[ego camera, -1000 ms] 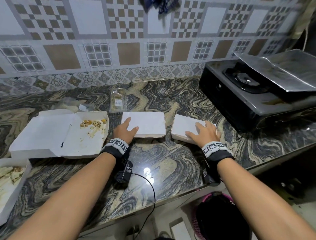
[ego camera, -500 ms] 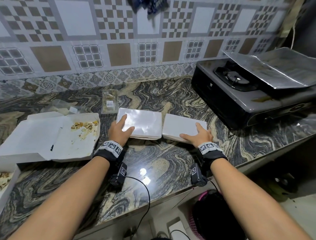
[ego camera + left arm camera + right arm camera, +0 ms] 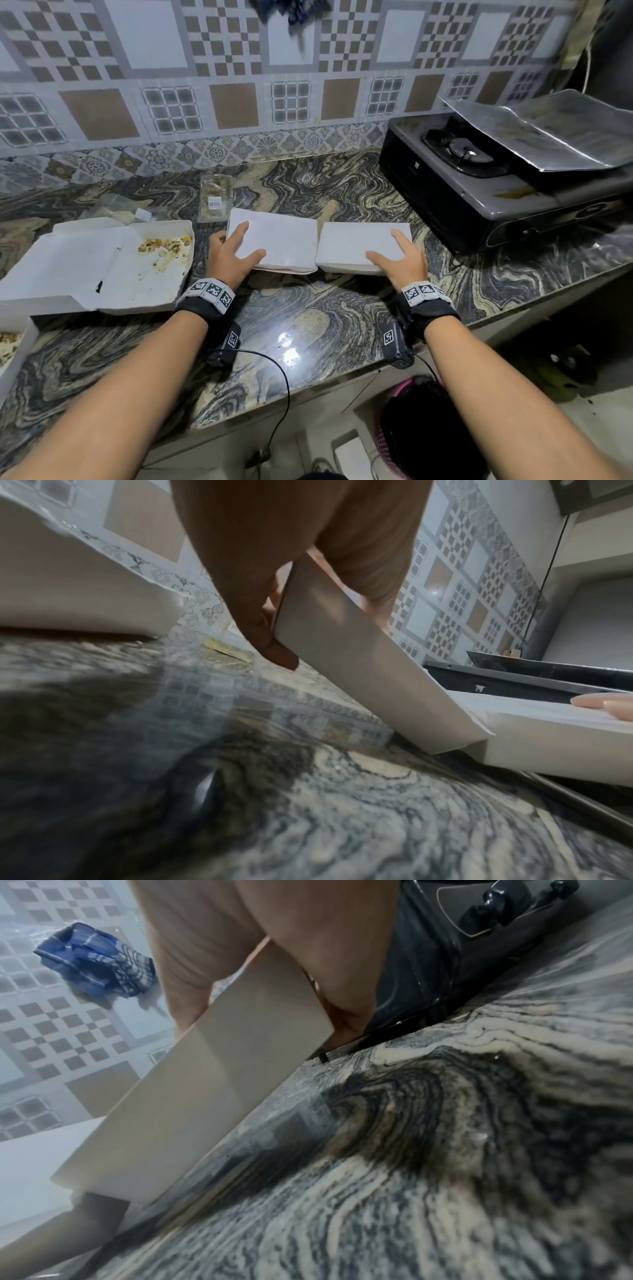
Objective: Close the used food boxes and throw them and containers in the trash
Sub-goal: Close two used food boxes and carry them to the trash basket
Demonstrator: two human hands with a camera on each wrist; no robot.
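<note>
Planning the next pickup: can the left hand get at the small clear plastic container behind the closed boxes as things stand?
Probably yes, once freed. The left hand now grips the left closed box; the clear container lies just behind that box's far left corner with nothing on top of it.

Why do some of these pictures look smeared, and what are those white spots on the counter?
Head view: the white spots are lamp glare on the polished counter, and the wide lens bows the tiled wall. Left wrist view: the near counter is blurred and shadowed, while the closed box is sharper. Right wrist view: soft throughout, the hanging blue cloth smeared.
</note>
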